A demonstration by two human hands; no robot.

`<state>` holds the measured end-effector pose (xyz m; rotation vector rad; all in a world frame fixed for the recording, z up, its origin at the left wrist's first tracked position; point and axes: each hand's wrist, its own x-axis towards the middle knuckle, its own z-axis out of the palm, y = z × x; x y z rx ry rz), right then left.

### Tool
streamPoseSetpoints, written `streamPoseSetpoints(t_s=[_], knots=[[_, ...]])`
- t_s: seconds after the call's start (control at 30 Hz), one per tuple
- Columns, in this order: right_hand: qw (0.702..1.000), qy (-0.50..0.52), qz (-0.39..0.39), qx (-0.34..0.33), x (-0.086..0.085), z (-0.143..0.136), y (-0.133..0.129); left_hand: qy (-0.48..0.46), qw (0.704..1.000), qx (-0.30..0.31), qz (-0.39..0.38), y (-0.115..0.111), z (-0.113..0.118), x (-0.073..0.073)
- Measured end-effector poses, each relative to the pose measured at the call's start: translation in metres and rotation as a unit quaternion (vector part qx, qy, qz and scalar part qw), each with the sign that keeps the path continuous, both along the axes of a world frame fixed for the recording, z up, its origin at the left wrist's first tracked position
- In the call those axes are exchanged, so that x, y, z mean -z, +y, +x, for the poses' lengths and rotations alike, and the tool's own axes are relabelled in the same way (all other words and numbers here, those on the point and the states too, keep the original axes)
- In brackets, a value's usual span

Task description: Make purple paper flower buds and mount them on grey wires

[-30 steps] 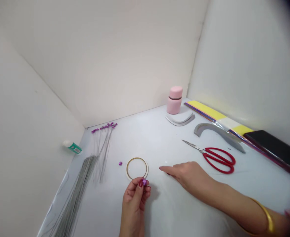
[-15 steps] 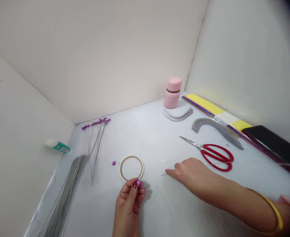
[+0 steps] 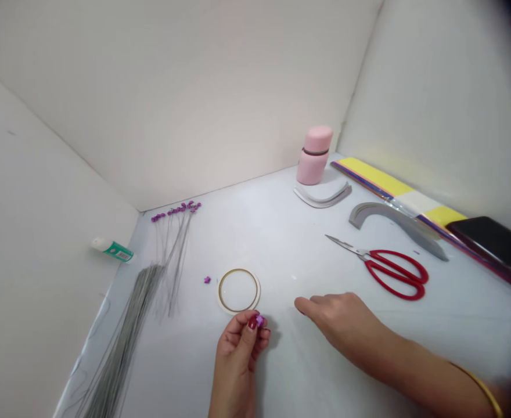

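Between the thumb and fingers of my left hand (image 3: 240, 347) is a small purple paper star (image 3: 259, 321). My right hand (image 3: 336, 319) is closed in a pinch to its right, a short gap away. A thin wire (image 3: 291, 307) pokes faintly from those fingertips; most of it is hard to make out. Just beyond my left hand lies a roll of double-sided tape (image 3: 256, 293). Another purple star (image 3: 207, 280) rests left of the roll. Red-handled scissors (image 3: 395, 274) lie beyond my right hand, blades pointing left.
On the left are a bundle of grey wires (image 3: 127, 337), wires topped with purple stars (image 3: 177, 210) and a green-and-white tube (image 3: 115, 251). At the back stand a pink flask (image 3: 313, 165) and curved grey strips (image 3: 323, 200). Coloured paper strips (image 3: 381, 177) and a black case (image 3: 495, 238) line the right wall.
The view has shifted, so the table things appear further right. Both hands keep their pinches. The wire beyond my right hand, plain before, now hardly shows.
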<state>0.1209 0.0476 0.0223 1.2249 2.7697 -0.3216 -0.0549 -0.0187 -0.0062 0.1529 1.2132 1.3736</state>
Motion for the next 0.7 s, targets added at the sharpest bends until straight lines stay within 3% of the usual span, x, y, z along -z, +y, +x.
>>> streamPoseSetpoints(t_s=[0.17,0.27,0.7], knots=[[0.981,0.19,-0.025,0.036,0.006,-0.002,-0.023,-0.001,0.999,0.036,0.008,-0.002,0.004,0.001],[0.967,0.246,-0.047,0.041,0.002,-0.006,-0.028,-0.012,0.998,0.064,0.017,-0.002,0.007,0.001],[0.977,0.195,-0.083,0.015,0.005,-0.007,-0.03,-0.009,0.998,0.064,0.016,-0.001,0.008,0.003]])
